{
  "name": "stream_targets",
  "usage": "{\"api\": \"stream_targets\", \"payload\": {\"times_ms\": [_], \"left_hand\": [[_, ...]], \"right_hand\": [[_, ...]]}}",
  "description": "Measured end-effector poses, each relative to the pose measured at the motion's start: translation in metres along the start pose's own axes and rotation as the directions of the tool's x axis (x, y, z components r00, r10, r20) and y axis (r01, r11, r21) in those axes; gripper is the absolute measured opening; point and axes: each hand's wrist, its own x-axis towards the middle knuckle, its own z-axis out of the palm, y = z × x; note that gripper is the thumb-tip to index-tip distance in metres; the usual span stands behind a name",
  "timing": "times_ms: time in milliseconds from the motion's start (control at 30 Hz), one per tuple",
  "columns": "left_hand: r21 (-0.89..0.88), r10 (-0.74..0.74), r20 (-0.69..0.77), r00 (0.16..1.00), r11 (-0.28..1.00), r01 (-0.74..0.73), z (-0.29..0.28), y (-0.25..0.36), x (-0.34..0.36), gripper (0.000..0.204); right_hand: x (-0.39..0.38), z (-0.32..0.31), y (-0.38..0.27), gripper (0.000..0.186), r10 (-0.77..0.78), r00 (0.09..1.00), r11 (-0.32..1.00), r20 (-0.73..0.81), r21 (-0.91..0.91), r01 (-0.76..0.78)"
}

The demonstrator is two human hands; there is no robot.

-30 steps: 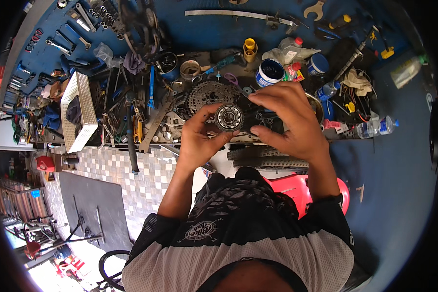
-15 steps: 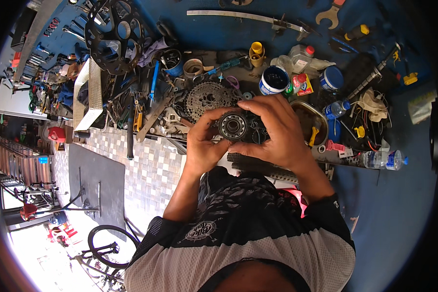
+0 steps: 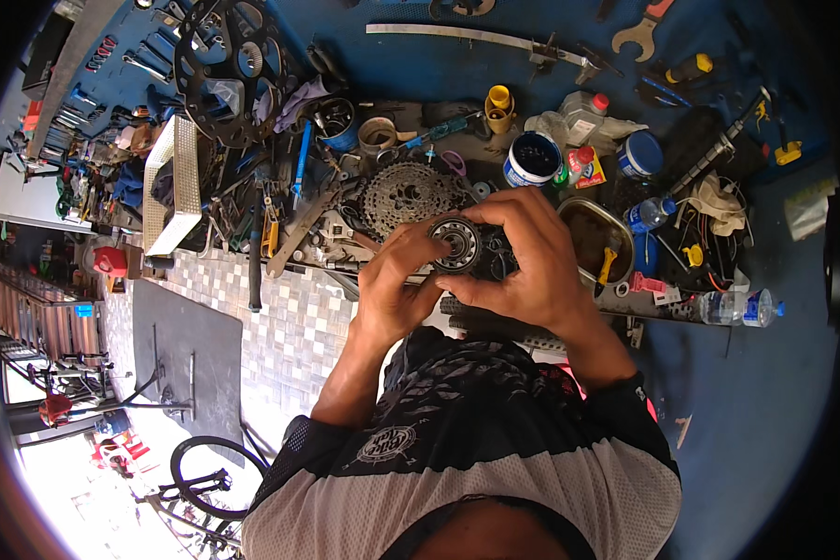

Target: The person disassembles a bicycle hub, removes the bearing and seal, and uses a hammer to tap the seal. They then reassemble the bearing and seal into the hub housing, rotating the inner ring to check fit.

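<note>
A round, dark bicycle hub part (image 3: 464, 246) with a ring of bearing balls on its face is held up between both hands, over the bench's near edge. My right hand (image 3: 538, 254) grips it from the right, index finger over the top and thumb underneath. My left hand (image 3: 388, 284) is closed at its left side, and a fingertip lies on the bearing face. The other left fingers are curled, partly hidden. Just behind the hands a large bicycle cassette (image 3: 406, 194) lies on the bench.
Right of the hands sits a metal tray (image 3: 631, 245) with a yellow-handled brush (image 3: 609, 265). An open tub of dark grease (image 3: 533, 157) stands behind. Tools crowd the bench's left, including a long flat wrench (image 3: 294, 238). A plastic bottle (image 3: 743, 308) lies at the right edge.
A left finger has moved from the hub part's side onto its bearing face. The hub part has shifted slightly right and its face has tilted. The right hand keeps its grip.
</note>
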Motion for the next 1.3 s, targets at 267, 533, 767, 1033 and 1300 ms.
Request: {"api": "stream_targets", "payload": {"times_ms": [267,533,767,1033,1300], "left_hand": [[0.015,0.155,0.093,0.984,0.988,-0.157,-0.011,-0.002,0.006,0.052],[-0.020,0.166,0.173,0.971,0.986,-0.165,-0.017,0.004,0.017,0.046],[-0.056,0.150,0.184,0.971,0.988,-0.142,-0.015,0.005,0.020,0.045],[-0.014,0.144,0.175,0.974,0.990,-0.143,-0.012,0.010,0.022,0.045],[0.016,0.116,0.155,0.981,0.993,-0.120,-0.009,0.015,0.021,0.044]], "right_hand": [[0.001,0.000,-0.007,0.058,-0.026,1.000,1.000,-0.012,-0.003,0.026],[0.005,-0.011,-0.006,0.058,-0.089,0.995,0.996,0.034,-0.009,0.089],[0.005,-0.016,-0.004,0.058,-0.083,0.995,0.996,0.046,-0.028,0.085],[0.004,-0.014,-0.004,0.057,-0.060,0.998,0.998,0.018,-0.012,0.060],[0.000,-0.011,-0.006,0.057,-0.004,1.000,1.000,0.021,-0.011,0.004]]}}
